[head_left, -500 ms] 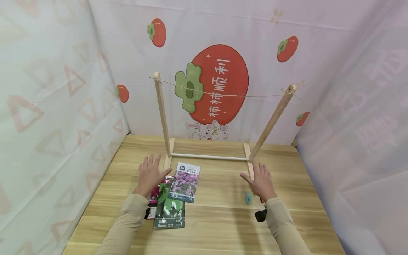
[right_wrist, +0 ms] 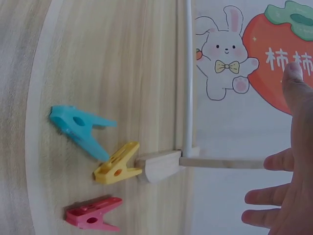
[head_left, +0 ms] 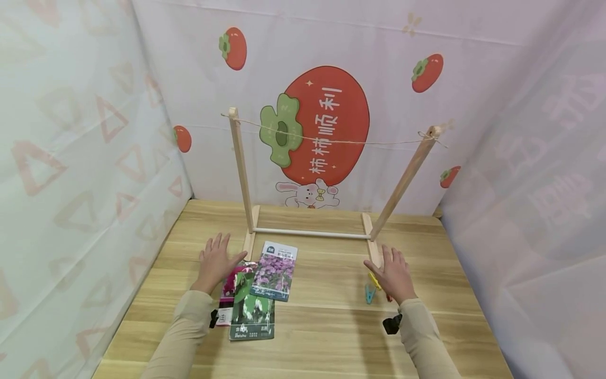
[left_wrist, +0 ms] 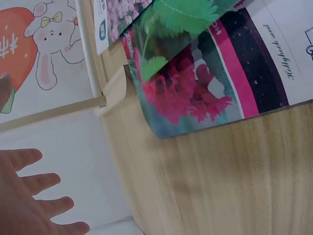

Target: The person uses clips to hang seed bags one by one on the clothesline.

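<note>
My left hand [head_left: 215, 266], empty with fingers spread, hovers at the left side of several overlapping seed packets. On top lies a packet with purple flowers [head_left: 274, 268], over a green packet [head_left: 253, 316]. Beneath that one, a magenta-flower packet [left_wrist: 171, 98] is partly covered. My right hand [head_left: 394, 275] also holds nothing, its fingers extended and thumb out, above several small clothespins. In the right wrist view these are a blue clothespin [right_wrist: 80, 137], a yellow clothespin [right_wrist: 108, 172] and a red clothespin [right_wrist: 79, 214], lying on the table.
A wooden stand stands behind the packets, with a left post [head_left: 241, 173], a right post [head_left: 402, 184] and a white rod [head_left: 312, 233] low between them. Thin twine [head_left: 350, 142] is tied across the post tops. Printed cloth walls [head_left: 189, 68] surround the wooden table [head_left: 317, 342].
My left hand has shifted left, away from the packets. The right hand has drawn slightly to the right and nearer, so the yellow clothespin now shows in the head view.
</note>
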Demonstrator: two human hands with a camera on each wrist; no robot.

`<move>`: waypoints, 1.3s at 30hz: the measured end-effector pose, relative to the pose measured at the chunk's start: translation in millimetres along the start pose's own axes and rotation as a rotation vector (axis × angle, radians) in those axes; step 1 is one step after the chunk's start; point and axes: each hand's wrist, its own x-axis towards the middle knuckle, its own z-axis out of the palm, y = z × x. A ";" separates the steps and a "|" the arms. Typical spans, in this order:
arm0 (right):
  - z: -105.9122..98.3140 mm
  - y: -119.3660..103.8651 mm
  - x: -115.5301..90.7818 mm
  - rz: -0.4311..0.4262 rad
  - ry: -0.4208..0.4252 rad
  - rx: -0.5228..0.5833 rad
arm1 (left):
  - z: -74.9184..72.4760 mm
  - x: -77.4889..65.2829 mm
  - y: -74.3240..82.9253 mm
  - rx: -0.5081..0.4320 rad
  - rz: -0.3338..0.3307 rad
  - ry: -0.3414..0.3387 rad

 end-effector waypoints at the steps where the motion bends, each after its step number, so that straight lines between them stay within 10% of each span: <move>1: 0.1 1.0 -0.5 0.003 -0.003 -0.001 | 0.6 -0.2 -2.2 -0.003 -0.001 -0.001; 17: 1.8 21.4 -4.8 0.076 -0.068 0.003 | 16.7 -6.4 -22.9 -0.032 0.061 -0.034; 39: 28.8 54.8 -22.4 0.213 -0.145 0.052 | 28.0 -13.4 -39.7 -0.027 -0.015 -0.133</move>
